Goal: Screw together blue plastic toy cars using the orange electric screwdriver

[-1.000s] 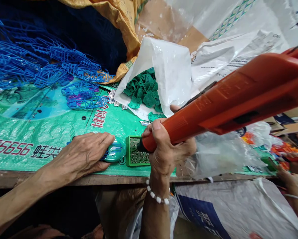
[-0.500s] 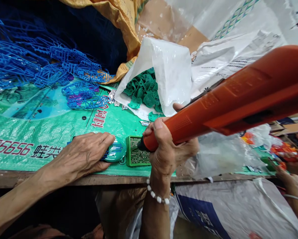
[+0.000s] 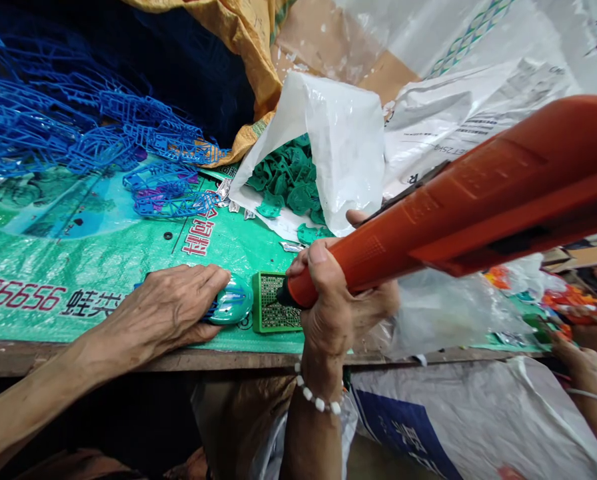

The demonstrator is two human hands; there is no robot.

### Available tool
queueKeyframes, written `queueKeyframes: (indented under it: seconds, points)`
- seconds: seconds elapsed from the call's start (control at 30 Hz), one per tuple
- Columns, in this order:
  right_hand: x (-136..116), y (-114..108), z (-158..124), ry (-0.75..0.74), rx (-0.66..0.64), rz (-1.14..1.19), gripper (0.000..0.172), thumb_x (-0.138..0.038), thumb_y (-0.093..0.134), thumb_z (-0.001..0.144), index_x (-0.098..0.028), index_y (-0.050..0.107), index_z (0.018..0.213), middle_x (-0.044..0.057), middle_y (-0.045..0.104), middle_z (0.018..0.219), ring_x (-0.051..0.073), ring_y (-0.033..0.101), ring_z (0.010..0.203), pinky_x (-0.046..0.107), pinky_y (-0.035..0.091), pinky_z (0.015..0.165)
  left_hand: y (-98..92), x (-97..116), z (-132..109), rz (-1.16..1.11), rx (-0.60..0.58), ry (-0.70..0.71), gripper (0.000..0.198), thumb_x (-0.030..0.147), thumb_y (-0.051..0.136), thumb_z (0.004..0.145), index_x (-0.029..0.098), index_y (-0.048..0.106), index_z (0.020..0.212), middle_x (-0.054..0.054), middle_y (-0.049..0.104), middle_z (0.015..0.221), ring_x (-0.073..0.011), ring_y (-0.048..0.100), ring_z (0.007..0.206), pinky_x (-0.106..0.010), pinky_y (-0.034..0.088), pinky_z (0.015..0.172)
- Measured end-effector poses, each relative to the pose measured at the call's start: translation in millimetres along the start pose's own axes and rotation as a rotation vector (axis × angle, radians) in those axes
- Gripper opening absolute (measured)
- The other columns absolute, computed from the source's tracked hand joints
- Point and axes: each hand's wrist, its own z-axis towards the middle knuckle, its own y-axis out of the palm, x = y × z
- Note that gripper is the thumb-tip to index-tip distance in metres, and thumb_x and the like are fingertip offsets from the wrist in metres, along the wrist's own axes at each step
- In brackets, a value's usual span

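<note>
My left hand [image 3: 166, 310] lies closed over a teal rounded plastic piece [image 3: 233, 301] with blue parts under it, pressing it onto the green woven sheet [image 3: 78, 267] at the table's front edge. My right hand [image 3: 336, 303] grips the front end of a long orange electric screwdriver [image 3: 458, 200]. Its dark tip rests on a small green tray of screws [image 3: 273, 313] just right of the teal piece. A white bead bracelet [image 3: 316, 400] circles my right wrist.
Blue plastic frames [image 3: 93, 133] are heaped at the back left. A white bag [image 3: 338, 140] of green plastic pieces [image 3: 288, 180] lies open behind the tray. Clear bags [image 3: 443, 313] lie to the right. Another person's hands [image 3: 578, 347] work at the far right.
The orange screwdriver's rear end has swung slightly, and its tip has stayed at the screw tray. My left hand has not moved.
</note>
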Motion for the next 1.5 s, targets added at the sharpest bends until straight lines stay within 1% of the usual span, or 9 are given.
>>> queueKeyframes:
  seconds: [0.13,0.3,0.37,0.5,0.73,0.93,1.1,1.3,1.5]
  points:
    - [1.6,0.1,-2.1,0.025,-0.015,0.014,0.028,-0.044,0.080,0.078,-0.020,0.065,0.078,-0.004,0.064,0.068,0.013,0.061,0.050,0.032,0.053,0.051,-3.1,2.1,2.0,-0.027,-0.007,0.006,0.024,0.026,0.063,0.088,0.022,0.049,0.107,-0.002,0.060,0.093,-0.0234,0.062,0.082,-0.033,0.043,0.069]
    - [2.8,0.3,-2.5,0.025,-0.007,-0.018,0.030,-0.047,0.080,0.078,-0.020,0.066,0.077,-0.004,0.064,0.067,0.014,0.061,0.051,0.033,0.054,0.053,-2.1,2.5,2.4,-0.008,-0.024,-0.016,0.021,0.024,0.062,0.087,0.023,0.049,0.105,-0.001,0.057,0.089,-0.0234,0.061,0.080,-0.033,0.040,0.066]
    - [-0.5,1.0,-0.1,0.019,-0.007,0.019,0.029,-0.044,0.082,0.077,-0.021,0.066,0.082,-0.005,0.063,0.066,0.014,0.061,0.050,0.033,0.053,0.051,-1.6,2.5,2.5,-0.014,-0.023,-0.012,0.021,0.026,0.061,0.089,0.023,0.049,0.105,-0.001,0.057,0.089,-0.0231,0.061,0.079,-0.033,0.040,0.067]
    - [-17.6,2.5,8.7,0.010,0.002,0.087,0.036,-0.036,0.084,0.076,-0.023,0.068,0.105,-0.006,0.064,0.069,0.014,0.061,0.049,0.030,0.052,0.046,-1.5,4.0,4.1,0.011,-0.004,-0.011,0.019,0.030,0.060,0.092,0.023,0.047,0.104,0.000,0.055,0.086,-0.0234,0.060,0.077,-0.034,0.040,0.067]
    - [-47.2,17.4,22.0,-0.060,-0.077,0.321,0.037,-0.020,0.078,0.077,-0.026,0.072,0.113,-0.007,0.065,0.065,0.013,0.059,0.047,0.028,0.050,0.045,-4.5,10.4,9.1,-0.017,-0.055,-0.026,0.028,0.022,0.064,0.086,0.024,0.040,0.101,0.001,0.055,0.090,-0.0235,0.060,0.080,-0.035,0.040,0.069]
    - [-51.8,35.3,14.2,0.006,-0.182,0.367,0.028,-0.023,0.078,0.077,-0.033,0.072,0.103,-0.007,0.065,0.067,0.015,0.060,0.046,0.029,0.050,0.042,4.7,9.2,6.0,-0.013,-0.008,-0.025,0.034,0.020,0.064,0.084,0.024,0.039,0.106,-0.001,0.058,0.094,-0.0243,0.061,0.086,-0.035,0.042,0.073]
    - [-56.0,35.4,7.0,0.035,-0.174,0.376,0.030,-0.022,0.078,0.073,-0.030,0.071,0.101,-0.006,0.065,0.068,0.014,0.059,0.046,0.029,0.050,0.042,11.2,7.4,3.0,-0.020,-0.011,-0.029,0.039,0.022,0.068,0.084,0.023,0.040,0.110,-0.003,0.061,0.100,-0.0257,0.063,0.093,-0.035,0.043,0.080]
    - [-56.0,34.4,3.7,0.011,-0.187,0.387,0.018,-0.018,0.072,0.077,-0.026,0.069,0.093,-0.005,0.064,0.067,0.013,0.058,0.046,0.028,0.051,0.043,3.8,12.1,7.8,-0.025,-0.019,-0.042,0.040,0.021,0.071,0.082,0.023,0.040,0.107,-0.002,0.062,0.098,-0.0259,0.065,0.092,-0.035,0.046,0.080]
    - [-49.2,34.7,0.1,0.018,-0.195,0.360,0.023,-0.023,0.078,0.077,-0.029,0.068,0.097,-0.006,0.063,0.067,0.012,0.057,0.046,0.027,0.049,0.042,-0.4,15.0,12.0,-0.015,-0.038,-0.066,0.038,0.022,0.073,0.081,0.024,0.042,0.103,-0.002,0.063,0.097,-0.0263,0.066,0.088,-0.036,0.047,0.077]
